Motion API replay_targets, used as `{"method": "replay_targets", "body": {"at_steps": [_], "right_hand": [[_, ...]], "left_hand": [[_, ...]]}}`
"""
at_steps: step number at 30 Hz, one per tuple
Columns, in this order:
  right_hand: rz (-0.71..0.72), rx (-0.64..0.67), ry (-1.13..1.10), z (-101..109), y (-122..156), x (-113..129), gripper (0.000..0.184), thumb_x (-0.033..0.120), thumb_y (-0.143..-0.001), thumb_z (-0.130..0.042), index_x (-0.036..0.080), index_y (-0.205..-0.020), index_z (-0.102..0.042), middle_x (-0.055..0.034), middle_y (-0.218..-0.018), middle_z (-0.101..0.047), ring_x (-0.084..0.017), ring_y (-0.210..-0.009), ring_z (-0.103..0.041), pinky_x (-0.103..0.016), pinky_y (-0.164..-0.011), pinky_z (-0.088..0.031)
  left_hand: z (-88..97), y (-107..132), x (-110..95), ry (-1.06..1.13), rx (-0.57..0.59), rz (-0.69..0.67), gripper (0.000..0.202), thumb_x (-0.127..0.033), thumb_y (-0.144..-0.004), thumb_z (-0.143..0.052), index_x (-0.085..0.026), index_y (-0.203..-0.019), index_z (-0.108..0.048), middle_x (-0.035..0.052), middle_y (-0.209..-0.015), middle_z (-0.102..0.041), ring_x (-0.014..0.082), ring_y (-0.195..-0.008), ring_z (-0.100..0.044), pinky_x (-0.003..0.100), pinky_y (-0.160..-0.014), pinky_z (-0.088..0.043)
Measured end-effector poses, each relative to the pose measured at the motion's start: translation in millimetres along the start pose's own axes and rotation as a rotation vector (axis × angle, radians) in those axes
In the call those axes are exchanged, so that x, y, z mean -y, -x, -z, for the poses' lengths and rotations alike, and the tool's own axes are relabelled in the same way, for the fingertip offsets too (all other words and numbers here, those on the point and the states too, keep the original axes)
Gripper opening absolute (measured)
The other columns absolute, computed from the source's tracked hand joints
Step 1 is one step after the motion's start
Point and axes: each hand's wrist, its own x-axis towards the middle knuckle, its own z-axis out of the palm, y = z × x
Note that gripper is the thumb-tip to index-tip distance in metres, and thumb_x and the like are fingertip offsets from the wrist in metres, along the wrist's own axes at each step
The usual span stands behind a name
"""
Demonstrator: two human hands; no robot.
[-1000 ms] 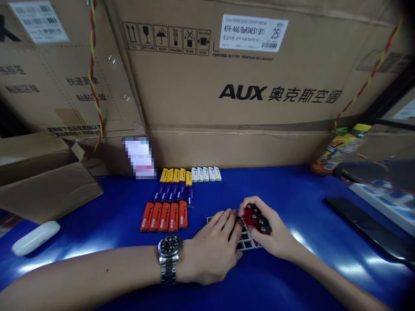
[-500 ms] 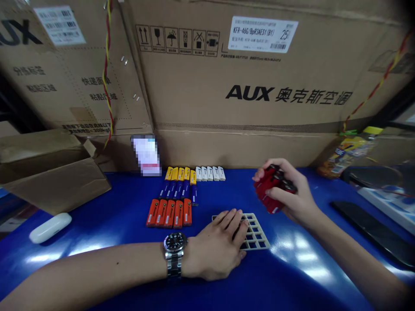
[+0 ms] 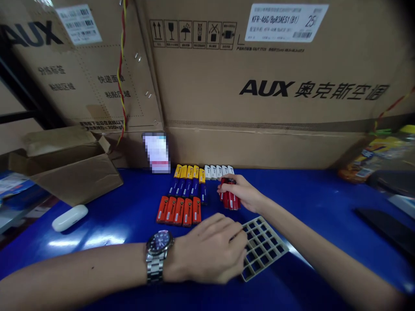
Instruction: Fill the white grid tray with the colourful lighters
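In the head view, my right hand (image 3: pixel 244 192) holds several dark red lighters (image 3: pixel 232 202) in a bunch, just right of the blue lighters (image 3: pixel 187 188). My left hand (image 3: pixel 215 250), below a metal-banded watch (image 3: pixel 158 244), has its fingers curled at the left edge of a pale grid tray (image 3: pixel 267 265). The tray lies turned at an angle on the table, its left part hidden by the hand. Orange-red lighters (image 3: pixel 179 211) lie in a row beyond my left wrist. Yellow lighters (image 3: pixel 189 172) and white lighters (image 3: pixel 218 172) form rows farther back.
A large cardboard box (image 3: pixel 207 99) walls off the back of the blue table (image 3: pixel 136 220). A phone (image 3: pixel 157 151) leans on it. An open carton (image 3: pixel 94 177) and a white earbud case (image 3: pixel 70 218) are at left. A bottle (image 3: pixel 366 160) and a black object (image 3: pixel 384 224) are at right.
My right hand has moved left and down with the red lighters, toward the rows. My left fingers have curled from lying flat, and the grid tray has turned. The view has shifted slightly.
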Motion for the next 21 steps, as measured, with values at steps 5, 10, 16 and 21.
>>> {"method": "replay_targets", "body": {"at_steps": [5,10,16,21], "right_hand": [[0.141,-0.051,0.237,7.9,-8.9,-6.2,0.047,0.022,-0.071,-0.065,0.010,-0.115,-0.055,-0.0124,-0.094,-0.068,-0.022,-0.080,-0.066,-0.036,-0.066,-0.056],[0.355,-0.027,0.462,17.7,-6.8,-14.2,0.042,0.020,-0.077,-0.063,0.013,-0.118,-0.059,-0.0142,-0.105,-0.068,-0.026,-0.096,-0.065,-0.046,-0.086,-0.053],[0.524,0.114,0.486,22.4,0.1,-17.8,0.037,0.024,-0.083,-0.057,0.019,-0.120,-0.057,-0.0104,-0.110,-0.068,-0.026,-0.104,-0.064,-0.049,-0.091,-0.051],[0.550,-0.008,0.619,32.4,7.8,-16.3,0.043,0.022,-0.083,-0.055,0.018,-0.126,-0.054,-0.0122,-0.120,-0.064,-0.027,-0.112,-0.060,-0.048,-0.095,-0.050]], "left_hand": [[-2.4,6.4,28.1,-0.029,0.031,0.174,0.020,-0.022,-0.092,-0.040,-0.013,-0.091,-0.057,0.0088,-0.092,-0.061,0.0196,-0.087,-0.056,0.036,-0.082,-0.049],[-6.4,3.7,43.1,-0.057,0.054,0.243,0.021,-0.021,-0.092,-0.040,-0.012,-0.093,-0.058,0.0101,-0.096,-0.061,0.0209,-0.092,-0.055,0.039,-0.086,-0.048],[-12.9,-2.8,54.0,-0.138,0.074,0.234,0.023,-0.021,-0.092,-0.037,-0.010,-0.096,-0.057,0.0117,-0.099,-0.060,0.0230,-0.094,-0.054,0.041,-0.088,-0.046],[-12.6,-8.6,64.3,-0.189,0.088,0.196,0.027,-0.017,-0.091,-0.036,-0.008,-0.110,-0.053,0.0146,-0.113,-0.058,0.0248,-0.107,-0.052,0.039,-0.092,-0.043]]}}
